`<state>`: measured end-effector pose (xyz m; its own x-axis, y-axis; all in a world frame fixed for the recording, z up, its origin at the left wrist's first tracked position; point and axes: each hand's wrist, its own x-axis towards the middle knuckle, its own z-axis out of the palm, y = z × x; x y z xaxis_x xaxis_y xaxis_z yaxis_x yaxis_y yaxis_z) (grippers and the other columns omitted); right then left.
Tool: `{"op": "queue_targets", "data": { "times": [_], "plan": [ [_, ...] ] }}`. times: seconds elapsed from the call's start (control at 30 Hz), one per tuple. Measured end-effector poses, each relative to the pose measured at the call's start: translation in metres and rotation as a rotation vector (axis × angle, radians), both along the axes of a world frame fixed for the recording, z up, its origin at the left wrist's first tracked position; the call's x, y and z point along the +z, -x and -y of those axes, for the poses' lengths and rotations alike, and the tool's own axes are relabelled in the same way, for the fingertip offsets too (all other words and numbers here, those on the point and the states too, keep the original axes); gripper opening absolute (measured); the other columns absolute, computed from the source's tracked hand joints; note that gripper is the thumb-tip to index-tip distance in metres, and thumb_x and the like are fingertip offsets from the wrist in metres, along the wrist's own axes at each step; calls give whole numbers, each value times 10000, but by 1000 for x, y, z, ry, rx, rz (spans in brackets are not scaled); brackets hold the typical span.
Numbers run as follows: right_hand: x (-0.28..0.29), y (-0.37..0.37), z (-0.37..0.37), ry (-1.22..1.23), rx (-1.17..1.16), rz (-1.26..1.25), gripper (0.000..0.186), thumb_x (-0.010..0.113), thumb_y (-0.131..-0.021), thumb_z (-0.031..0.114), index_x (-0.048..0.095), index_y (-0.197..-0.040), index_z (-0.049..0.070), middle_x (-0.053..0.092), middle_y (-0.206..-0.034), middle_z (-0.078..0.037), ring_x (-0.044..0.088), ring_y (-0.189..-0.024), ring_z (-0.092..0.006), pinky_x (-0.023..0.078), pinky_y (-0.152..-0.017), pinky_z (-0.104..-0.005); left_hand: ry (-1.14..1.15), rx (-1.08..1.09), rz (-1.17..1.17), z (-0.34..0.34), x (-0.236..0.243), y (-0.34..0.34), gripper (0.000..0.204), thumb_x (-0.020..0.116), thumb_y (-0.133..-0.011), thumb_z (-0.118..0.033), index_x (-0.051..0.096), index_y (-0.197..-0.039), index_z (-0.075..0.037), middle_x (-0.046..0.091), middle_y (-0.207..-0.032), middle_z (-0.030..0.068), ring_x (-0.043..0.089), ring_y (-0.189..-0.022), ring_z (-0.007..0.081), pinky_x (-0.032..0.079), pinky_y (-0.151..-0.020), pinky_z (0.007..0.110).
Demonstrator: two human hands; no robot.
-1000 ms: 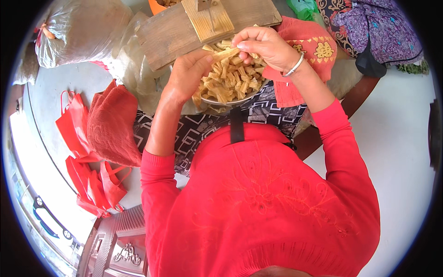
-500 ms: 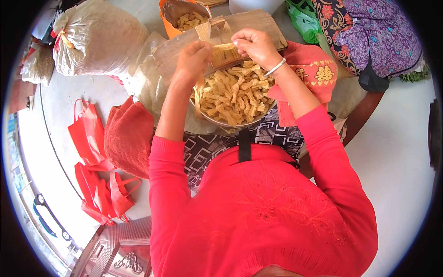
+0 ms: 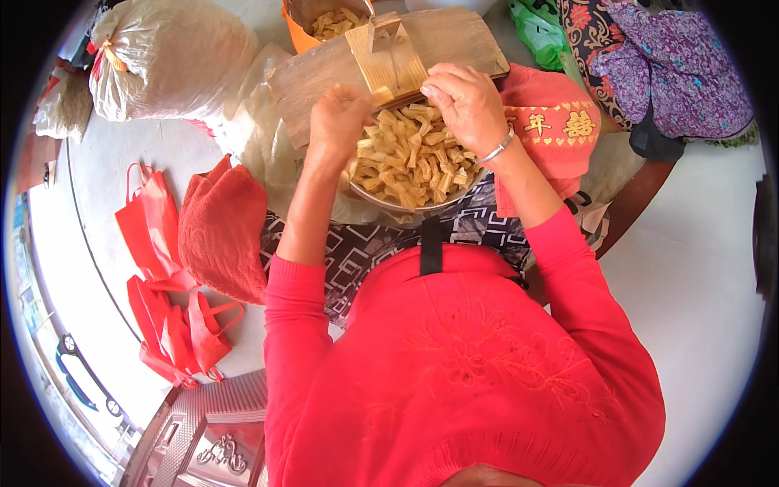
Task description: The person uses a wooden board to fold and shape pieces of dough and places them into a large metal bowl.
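Note:
My left hand [image 3: 339, 120] is closed and slightly blurred at the near edge of a wooden board [image 3: 308, 85]. My right hand [image 3: 466, 104] has its fingers pinched together near the board's right half, with a silvery bangle on the wrist. What either hand holds is hidden. Between and below the hands sits a round bowl [image 3: 388, 200] heaped with pale yellow knotted strips [image 3: 418, 158]. A lighter wooden plate [image 3: 396, 69] lies across the middle of the board, with a small upright block [image 3: 383, 32] at its far end.
Beyond the board stands an orange container [image 3: 302, 39] with more yellow pieces. A large tied plastic sack [image 3: 174, 61] is at far left, red bags [image 3: 150, 227] and a red cloth [image 3: 223, 231] nearer. On the right are a red towel [image 3: 552, 122], a green bag [image 3: 540, 36] and purple patterned cloth [image 3: 673, 73].
The yellow strip stretched between my hands no longer shows there. Both hands have moved a little nearer me and the lighter plate is uncovered. A strip hanging below my left hand is gone from view.

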<state>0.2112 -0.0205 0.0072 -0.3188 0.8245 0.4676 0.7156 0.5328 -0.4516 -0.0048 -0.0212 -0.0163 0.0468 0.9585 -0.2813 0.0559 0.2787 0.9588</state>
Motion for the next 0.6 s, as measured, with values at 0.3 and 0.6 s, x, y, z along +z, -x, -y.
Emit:
{"op": "queue_targets", "data": {
  "times": [0.3,0.6],
  "plan": [
    [5,27,38,142,13,-65,133,626,-893,166,622,-806,66,563,-557,-108,585,-498,-288,433,-456,-348,416,-136,671,72,22,-41,264,470,-990,-296,551,-965,-47,518,-672,26,446,-477,87,397,-419,237],
    [18,-5,87,724,132,-134,223,611,-899,181,613,-743,21,548,-568,-112,550,-509,-196,417,-482,-327,-293,-364,-183,103,43,-10,255,579,-941,-217,632,-920,32,518,-634,88,490,-578,156,438,-562,314]
  ]
}}
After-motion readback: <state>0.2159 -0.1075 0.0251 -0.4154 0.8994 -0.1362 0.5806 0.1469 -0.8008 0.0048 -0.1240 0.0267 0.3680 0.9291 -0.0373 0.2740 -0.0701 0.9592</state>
